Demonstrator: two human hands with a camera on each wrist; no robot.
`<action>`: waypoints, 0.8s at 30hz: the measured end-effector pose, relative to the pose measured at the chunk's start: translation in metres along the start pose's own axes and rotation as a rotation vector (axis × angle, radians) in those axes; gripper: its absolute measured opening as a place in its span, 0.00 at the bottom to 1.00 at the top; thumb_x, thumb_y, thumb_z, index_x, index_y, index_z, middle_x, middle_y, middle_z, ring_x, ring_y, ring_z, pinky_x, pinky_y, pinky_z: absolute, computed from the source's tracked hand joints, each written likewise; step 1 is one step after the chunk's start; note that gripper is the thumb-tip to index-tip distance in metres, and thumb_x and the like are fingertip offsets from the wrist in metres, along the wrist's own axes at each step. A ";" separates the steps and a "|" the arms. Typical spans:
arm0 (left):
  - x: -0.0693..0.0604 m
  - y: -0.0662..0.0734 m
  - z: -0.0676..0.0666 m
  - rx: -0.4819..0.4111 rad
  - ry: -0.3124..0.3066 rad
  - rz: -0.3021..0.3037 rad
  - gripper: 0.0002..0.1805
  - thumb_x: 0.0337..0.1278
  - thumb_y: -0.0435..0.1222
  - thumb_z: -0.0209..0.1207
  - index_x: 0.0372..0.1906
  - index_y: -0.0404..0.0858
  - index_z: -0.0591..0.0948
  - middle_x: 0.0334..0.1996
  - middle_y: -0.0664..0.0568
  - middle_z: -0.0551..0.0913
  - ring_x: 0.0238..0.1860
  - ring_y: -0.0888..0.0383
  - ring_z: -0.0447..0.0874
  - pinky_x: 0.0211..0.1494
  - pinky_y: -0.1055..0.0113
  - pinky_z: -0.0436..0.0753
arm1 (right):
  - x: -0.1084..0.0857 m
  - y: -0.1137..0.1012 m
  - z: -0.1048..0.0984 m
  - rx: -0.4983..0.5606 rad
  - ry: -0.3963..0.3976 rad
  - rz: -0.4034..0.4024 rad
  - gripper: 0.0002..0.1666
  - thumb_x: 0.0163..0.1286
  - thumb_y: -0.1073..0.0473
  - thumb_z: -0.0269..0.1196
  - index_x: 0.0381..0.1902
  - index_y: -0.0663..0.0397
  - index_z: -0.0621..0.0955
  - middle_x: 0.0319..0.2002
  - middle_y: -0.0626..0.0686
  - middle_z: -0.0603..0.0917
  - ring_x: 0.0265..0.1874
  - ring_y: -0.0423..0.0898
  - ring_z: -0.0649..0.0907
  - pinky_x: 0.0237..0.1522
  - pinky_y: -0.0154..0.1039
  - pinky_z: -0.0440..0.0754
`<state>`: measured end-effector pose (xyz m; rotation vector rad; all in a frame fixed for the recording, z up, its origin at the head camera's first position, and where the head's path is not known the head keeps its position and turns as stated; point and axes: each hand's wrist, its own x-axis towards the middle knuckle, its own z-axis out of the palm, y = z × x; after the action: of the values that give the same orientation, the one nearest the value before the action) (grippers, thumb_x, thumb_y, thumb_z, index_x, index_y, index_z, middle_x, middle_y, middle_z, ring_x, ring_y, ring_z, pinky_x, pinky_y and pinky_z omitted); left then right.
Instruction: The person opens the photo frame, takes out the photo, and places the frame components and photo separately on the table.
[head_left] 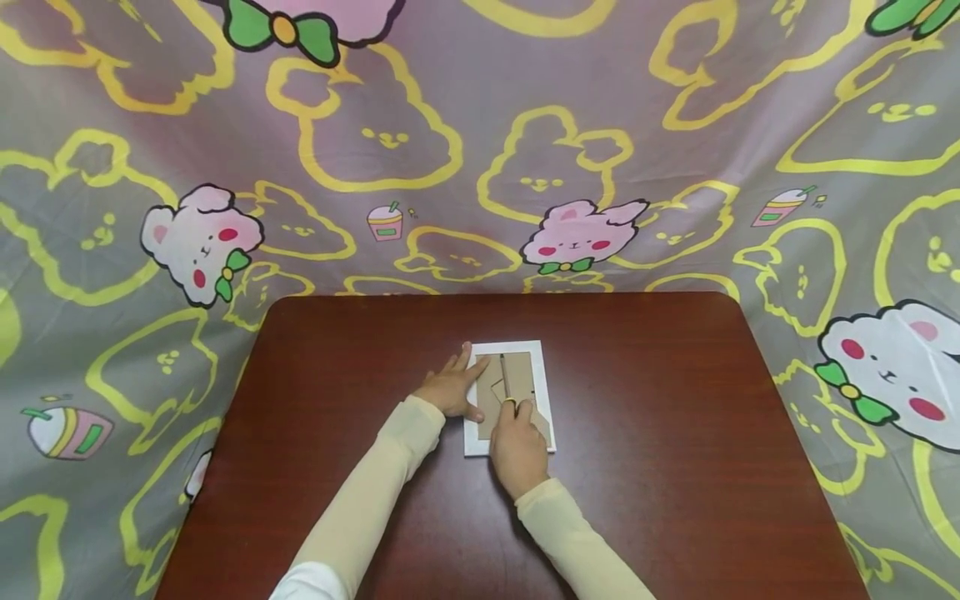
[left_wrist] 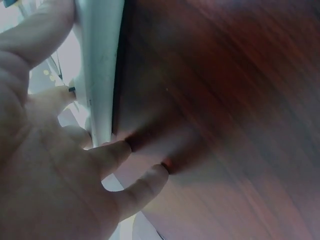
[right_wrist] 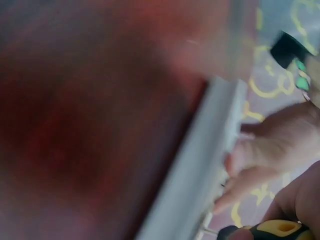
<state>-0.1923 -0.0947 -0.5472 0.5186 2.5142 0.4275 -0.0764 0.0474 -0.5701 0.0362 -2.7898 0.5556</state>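
A white picture frame point(head_left: 539, 367) lies face down on the table, with its brown backing board point(head_left: 519, 371) uppermost. My left hand point(head_left: 450, 392) rests along the frame's left side with fingers spread. In the left wrist view, some fingertips reach over the frame's edge and others touch the wood. A screwdriver point(head_left: 505, 375) with a long thin shaft is gripped in my right hand point(head_left: 521, 454), above the lower right of the backing; its shaft points toward the far end. Its black and yellow handle point(right_wrist: 280, 228) shows in the right wrist view.
The dark reddish-brown table point(head_left: 660, 400) has rounded far corners. A grey cloth point(head_left: 465, 100) printed with yellow outlines and cartoon animals hangs behind and on both sides of it.
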 end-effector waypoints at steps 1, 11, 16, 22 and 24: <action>0.000 0.000 0.001 -0.009 0.001 0.002 0.63 0.42 0.51 0.76 0.82 0.53 0.50 0.80 0.43 0.32 0.78 0.37 0.41 0.68 0.28 0.51 | -0.001 0.000 0.003 -0.024 0.004 -0.005 0.17 0.61 0.65 0.66 0.44 0.67 0.74 0.35 0.61 0.71 0.11 0.51 0.76 0.10 0.45 0.76; 0.003 0.000 0.001 -0.022 0.000 -0.002 0.63 0.44 0.50 0.76 0.82 0.52 0.49 0.80 0.42 0.30 0.78 0.36 0.40 0.68 0.26 0.50 | 0.022 -0.008 -0.024 -0.074 -0.016 -0.064 0.12 0.56 0.68 0.67 0.38 0.68 0.78 0.34 0.61 0.72 0.10 0.49 0.76 0.11 0.43 0.76; 0.003 -0.001 -0.003 -0.015 0.008 -0.006 0.63 0.42 0.49 0.77 0.82 0.51 0.51 0.80 0.40 0.32 0.78 0.35 0.42 0.67 0.26 0.51 | 0.047 -0.014 -0.046 -0.118 -0.109 -0.108 0.15 0.54 0.66 0.70 0.38 0.71 0.82 0.32 0.60 0.74 0.12 0.49 0.77 0.13 0.42 0.78; 0.000 0.003 -0.001 0.001 0.020 -0.009 0.62 0.42 0.50 0.77 0.82 0.52 0.52 0.80 0.42 0.34 0.78 0.35 0.44 0.67 0.27 0.53 | 0.047 -0.013 -0.048 -0.090 -0.131 -0.093 0.17 0.55 0.66 0.71 0.42 0.70 0.82 0.33 0.60 0.74 0.13 0.50 0.78 0.15 0.44 0.80; 0.000 0.003 0.001 -0.001 0.027 -0.007 0.62 0.42 0.50 0.77 0.82 0.52 0.53 0.80 0.42 0.34 0.78 0.35 0.44 0.67 0.27 0.54 | 0.032 -0.007 -0.036 -0.083 -0.104 -0.083 0.18 0.55 0.66 0.71 0.44 0.68 0.81 0.35 0.61 0.74 0.13 0.50 0.78 0.16 0.44 0.80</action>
<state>-0.1902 -0.0916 -0.5469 0.5068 2.5409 0.4356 -0.0967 0.0554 -0.5264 0.1666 -2.8940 0.4283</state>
